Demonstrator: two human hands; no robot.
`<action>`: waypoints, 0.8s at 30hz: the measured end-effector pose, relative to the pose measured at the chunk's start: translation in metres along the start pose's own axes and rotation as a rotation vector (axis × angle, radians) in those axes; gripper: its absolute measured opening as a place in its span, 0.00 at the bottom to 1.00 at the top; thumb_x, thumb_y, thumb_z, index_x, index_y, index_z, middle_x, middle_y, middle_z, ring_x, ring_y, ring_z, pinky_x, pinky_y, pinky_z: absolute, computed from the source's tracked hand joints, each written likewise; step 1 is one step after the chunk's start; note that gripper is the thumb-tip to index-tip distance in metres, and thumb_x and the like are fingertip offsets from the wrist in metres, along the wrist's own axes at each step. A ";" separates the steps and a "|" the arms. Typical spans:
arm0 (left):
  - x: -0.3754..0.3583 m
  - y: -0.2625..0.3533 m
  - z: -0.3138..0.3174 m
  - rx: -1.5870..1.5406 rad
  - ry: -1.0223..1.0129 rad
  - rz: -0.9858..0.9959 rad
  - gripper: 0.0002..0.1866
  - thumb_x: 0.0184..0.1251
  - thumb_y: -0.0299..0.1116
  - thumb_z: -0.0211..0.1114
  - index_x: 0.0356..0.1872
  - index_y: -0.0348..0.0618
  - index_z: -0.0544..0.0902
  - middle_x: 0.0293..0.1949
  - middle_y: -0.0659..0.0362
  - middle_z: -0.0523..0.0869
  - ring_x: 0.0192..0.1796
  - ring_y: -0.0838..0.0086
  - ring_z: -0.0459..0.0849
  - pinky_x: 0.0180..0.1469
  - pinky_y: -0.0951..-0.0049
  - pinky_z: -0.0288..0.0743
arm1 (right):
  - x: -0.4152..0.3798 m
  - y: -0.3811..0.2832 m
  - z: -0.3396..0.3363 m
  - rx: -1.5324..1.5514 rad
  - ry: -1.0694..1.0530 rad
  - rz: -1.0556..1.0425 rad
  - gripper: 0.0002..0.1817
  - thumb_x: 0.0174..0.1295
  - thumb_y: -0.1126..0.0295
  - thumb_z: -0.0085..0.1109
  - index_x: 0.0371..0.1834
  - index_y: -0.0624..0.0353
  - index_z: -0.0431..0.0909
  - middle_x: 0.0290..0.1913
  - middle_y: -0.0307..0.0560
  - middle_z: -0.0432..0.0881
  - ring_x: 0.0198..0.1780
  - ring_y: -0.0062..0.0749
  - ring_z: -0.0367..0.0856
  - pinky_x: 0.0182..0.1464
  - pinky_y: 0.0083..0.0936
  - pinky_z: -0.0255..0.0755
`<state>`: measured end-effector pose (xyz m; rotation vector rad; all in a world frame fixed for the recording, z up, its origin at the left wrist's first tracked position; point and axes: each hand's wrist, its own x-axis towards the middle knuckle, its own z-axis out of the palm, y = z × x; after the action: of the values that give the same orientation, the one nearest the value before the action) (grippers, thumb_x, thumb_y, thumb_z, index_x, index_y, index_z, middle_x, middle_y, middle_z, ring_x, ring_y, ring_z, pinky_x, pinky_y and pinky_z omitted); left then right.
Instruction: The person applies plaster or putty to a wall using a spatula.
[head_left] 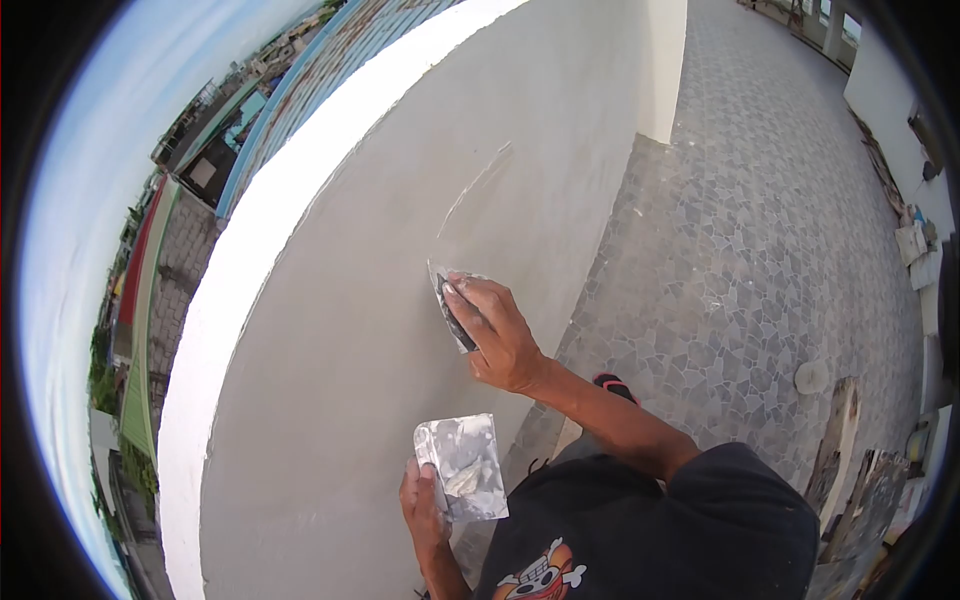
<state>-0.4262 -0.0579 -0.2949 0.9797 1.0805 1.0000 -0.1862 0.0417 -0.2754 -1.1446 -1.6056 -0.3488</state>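
My right hand (503, 338) is wrapped round a putty knife (454, 318), its thin blade pressed to the grey wall (330, 340). A raised pale ridge of putty runs up the wall beyond the blade. Lower down, my left hand (424, 505) grips a flat metal plate (478, 434) by its left side, thumb on top. A small lump of putty (464, 484) and whitish smears lie on the plate. The plate is held apart from the knife, near my body.
The wall's white top edge (215, 290) curves along the left, with rooftops (180, 240) and sky beyond. A stone-patterned floor (740, 250) stretches to the right. Wooden boards (838, 440) and a round pale object (811, 377) are at the lower right. A sandal (615, 387) shows below my arm.
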 end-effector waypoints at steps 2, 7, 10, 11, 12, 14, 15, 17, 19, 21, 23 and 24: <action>0.000 -0.003 -0.004 0.000 -0.010 0.012 0.13 0.76 0.39 0.55 0.40 0.37 0.76 0.33 0.66 0.72 0.36 0.83 0.67 0.37 0.80 0.60 | 0.004 0.012 -0.018 0.029 0.061 0.011 0.32 0.48 0.90 0.54 0.63 0.72 0.72 0.59 0.59 0.74 0.58 0.53 0.76 0.60 0.41 0.73; 0.000 -0.010 -0.008 -0.006 -0.001 0.033 0.15 0.75 0.39 0.56 0.45 0.35 0.76 0.37 0.62 0.76 0.39 0.80 0.72 0.40 0.78 0.66 | 0.043 0.091 -0.034 0.060 0.213 0.550 0.23 0.70 0.79 0.45 0.68 0.66 0.67 0.60 0.57 0.73 0.56 0.46 0.77 0.52 0.31 0.76; -0.002 -0.003 0.000 -0.054 0.031 0.018 0.17 0.75 0.38 0.55 0.52 0.32 0.76 0.42 0.58 0.80 0.43 0.76 0.78 0.46 0.76 0.73 | 0.060 0.113 -0.035 0.078 0.184 0.640 0.22 0.71 0.77 0.44 0.68 0.64 0.68 0.60 0.56 0.73 0.57 0.45 0.77 0.54 0.32 0.75; -0.005 0.001 0.009 -0.096 0.050 0.022 0.16 0.75 0.38 0.55 0.50 0.33 0.77 0.41 0.60 0.79 0.42 0.77 0.76 0.45 0.77 0.71 | 0.064 0.115 -0.035 0.054 0.175 0.603 0.22 0.71 0.77 0.44 0.68 0.64 0.69 0.61 0.55 0.74 0.57 0.45 0.77 0.55 0.33 0.74; -0.007 0.005 0.016 -0.138 0.071 0.023 0.14 0.76 0.37 0.55 0.47 0.34 0.78 0.40 0.61 0.78 0.41 0.78 0.74 0.45 0.78 0.69 | 0.066 0.116 -0.034 0.032 0.164 0.568 0.22 0.70 0.78 0.44 0.68 0.63 0.69 0.61 0.55 0.74 0.58 0.46 0.77 0.56 0.33 0.74; -0.009 0.002 0.012 -0.129 0.074 0.015 0.14 0.76 0.36 0.55 0.49 0.33 0.78 0.42 0.61 0.79 0.43 0.77 0.75 0.47 0.77 0.69 | 0.066 0.117 -0.028 -0.005 0.162 0.516 0.22 0.70 0.78 0.44 0.67 0.63 0.70 0.61 0.55 0.74 0.58 0.46 0.77 0.56 0.35 0.74; -0.009 0.000 0.010 -0.125 0.077 0.011 0.14 0.76 0.36 0.55 0.49 0.33 0.78 0.43 0.60 0.79 0.44 0.77 0.75 0.48 0.77 0.69 | 0.065 0.117 -0.025 -0.022 0.160 0.490 0.22 0.70 0.78 0.44 0.67 0.64 0.70 0.61 0.55 0.74 0.59 0.47 0.77 0.56 0.35 0.75; -0.009 -0.003 0.009 -0.105 0.101 0.009 0.14 0.76 0.36 0.55 0.49 0.33 0.78 0.41 0.61 0.79 0.44 0.78 0.75 0.48 0.77 0.68 | 0.066 0.113 -0.026 0.002 0.159 0.493 0.22 0.69 0.79 0.44 0.67 0.64 0.70 0.61 0.56 0.74 0.59 0.47 0.77 0.56 0.35 0.75; -0.008 -0.005 0.006 -0.075 0.100 0.003 0.14 0.75 0.36 0.55 0.48 0.34 0.78 0.40 0.61 0.78 0.43 0.78 0.74 0.47 0.78 0.68 | 0.066 0.108 -0.027 0.016 0.163 0.452 0.23 0.68 0.80 0.45 0.67 0.65 0.70 0.60 0.56 0.74 0.60 0.48 0.76 0.57 0.35 0.75; -0.008 -0.004 0.002 -0.037 0.073 -0.005 0.13 0.75 0.36 0.55 0.46 0.34 0.78 0.39 0.62 0.77 0.42 0.79 0.73 0.46 0.78 0.67 | 0.064 0.102 -0.027 0.023 0.170 0.366 0.24 0.66 0.82 0.46 0.67 0.66 0.70 0.60 0.56 0.74 0.61 0.48 0.75 0.58 0.34 0.75; -0.008 0.002 0.005 -0.030 0.064 -0.020 0.13 0.75 0.37 0.56 0.44 0.35 0.77 0.37 0.64 0.75 0.41 0.80 0.71 0.45 0.79 0.66 | 0.062 0.090 -0.024 -0.016 0.162 0.321 0.25 0.64 0.84 0.47 0.67 0.66 0.70 0.61 0.56 0.74 0.63 0.48 0.74 0.59 0.34 0.75; -0.008 0.006 0.007 -0.026 0.059 -0.026 0.12 0.75 0.37 0.56 0.43 0.36 0.77 0.37 0.64 0.74 0.40 0.81 0.70 0.44 0.79 0.65 | 0.061 0.084 -0.023 -0.036 0.158 0.297 0.26 0.62 0.85 0.47 0.66 0.67 0.70 0.61 0.56 0.74 0.63 0.48 0.74 0.60 0.34 0.75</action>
<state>-0.4216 -0.0646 -0.2857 0.9178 1.1234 1.0248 -0.1024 0.0970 -0.2407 -1.3278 -1.2745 -0.2663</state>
